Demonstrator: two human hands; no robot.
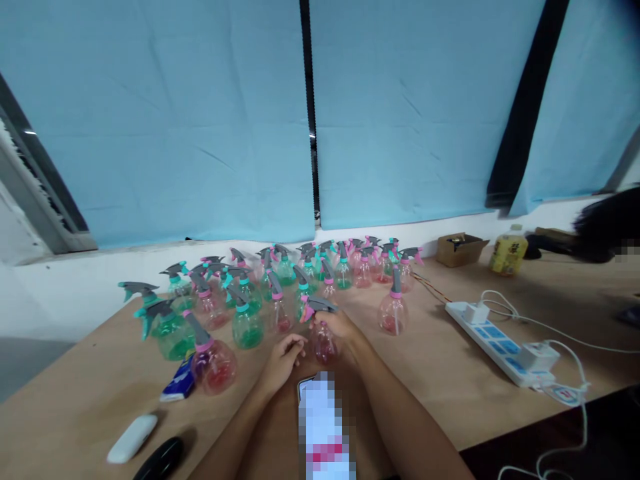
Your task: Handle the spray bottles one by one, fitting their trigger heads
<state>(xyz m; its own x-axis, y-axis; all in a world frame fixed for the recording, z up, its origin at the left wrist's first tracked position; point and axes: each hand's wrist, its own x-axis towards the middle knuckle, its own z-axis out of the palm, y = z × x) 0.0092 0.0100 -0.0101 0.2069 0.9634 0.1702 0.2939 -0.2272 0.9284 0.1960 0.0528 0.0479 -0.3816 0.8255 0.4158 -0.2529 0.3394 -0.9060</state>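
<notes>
A white case [133,437] and a black thing [160,459] are lying at the near edge of the wooden table [90,400]; just past them the left hand [284,357] is curling its fingers on the side of a small pink spray bottle [324,347]; the right hand [346,329] is wrapping around its neck, holding it upright at the middle of the table; a power strip [500,341] is lying to the right; more spray bottles [247,325] are standing behind; a cardboard box [460,249] is sitting farthest back.

Soft even daylight, slightly blurred; edges bowed, faint shadows
</notes>
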